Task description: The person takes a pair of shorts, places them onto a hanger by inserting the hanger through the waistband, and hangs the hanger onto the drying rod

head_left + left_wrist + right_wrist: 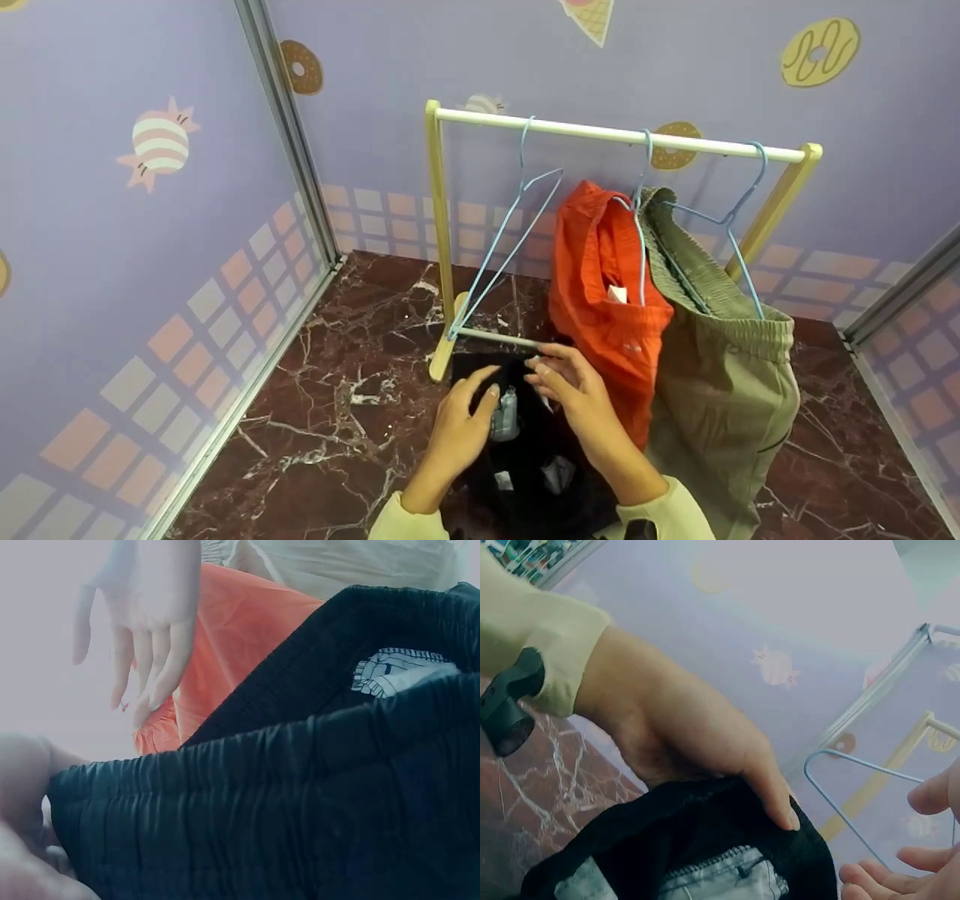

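Black elastic-waist pants [525, 454] hang below my hands, their waistband [285, 780] gathered and its opening facing up. White lining [401, 675] with dark stitching shows inside. My left hand [459, 424] grips one end of the waistband, with its thumb [769, 791] over the inner side in the right wrist view. On the other side my right hand [589, 405] hovers, its fingers loosely bent and apart; in the left wrist view those fingers [154, 660] hang with nothing between them. An empty blue hanger [486, 262] is just beyond my hands.
A rack with a white rail [592, 129] and wooden posts stands by the patterned wall. Orange pants [600, 352] and khaki pants [731, 390] hang from blue hangers at its right. The marble-patterned floor [315, 427] lies left of the rack.
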The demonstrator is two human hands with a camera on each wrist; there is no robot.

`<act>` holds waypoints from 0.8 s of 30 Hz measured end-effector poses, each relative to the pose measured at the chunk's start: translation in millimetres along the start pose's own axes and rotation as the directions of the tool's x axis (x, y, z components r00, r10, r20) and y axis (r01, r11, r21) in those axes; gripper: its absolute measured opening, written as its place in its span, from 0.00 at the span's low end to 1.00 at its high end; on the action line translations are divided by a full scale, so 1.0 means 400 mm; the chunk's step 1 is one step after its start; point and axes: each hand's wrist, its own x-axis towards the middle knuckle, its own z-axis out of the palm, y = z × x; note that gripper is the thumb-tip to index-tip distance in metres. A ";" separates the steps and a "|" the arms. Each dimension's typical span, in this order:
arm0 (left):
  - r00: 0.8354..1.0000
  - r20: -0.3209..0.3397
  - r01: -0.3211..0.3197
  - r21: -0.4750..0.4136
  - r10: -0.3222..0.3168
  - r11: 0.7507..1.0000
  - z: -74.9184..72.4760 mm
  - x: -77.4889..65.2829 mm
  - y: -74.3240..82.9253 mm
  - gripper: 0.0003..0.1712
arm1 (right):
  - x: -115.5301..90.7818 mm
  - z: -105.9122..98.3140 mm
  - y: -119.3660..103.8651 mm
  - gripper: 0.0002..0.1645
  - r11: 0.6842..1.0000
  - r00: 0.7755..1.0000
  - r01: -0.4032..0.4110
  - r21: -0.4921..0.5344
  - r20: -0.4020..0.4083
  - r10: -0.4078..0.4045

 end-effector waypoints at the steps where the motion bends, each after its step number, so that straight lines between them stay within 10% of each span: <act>1: 1.000 0.004 0.003 0.000 -0.003 1.000 0.000 -0.001 -0.001 0.18 | 0.004 0.004 -0.001 0.23 1.000 1.000 -0.016 0.023 0.011 0.015; 24: 0.993 0.040 0.116 -0.099 -0.113 0.988 0.014 -0.016 -0.059 0.27 | 0.107 0.120 -0.015 0.37 0.918 0.969 -0.234 0.320 0.149 0.195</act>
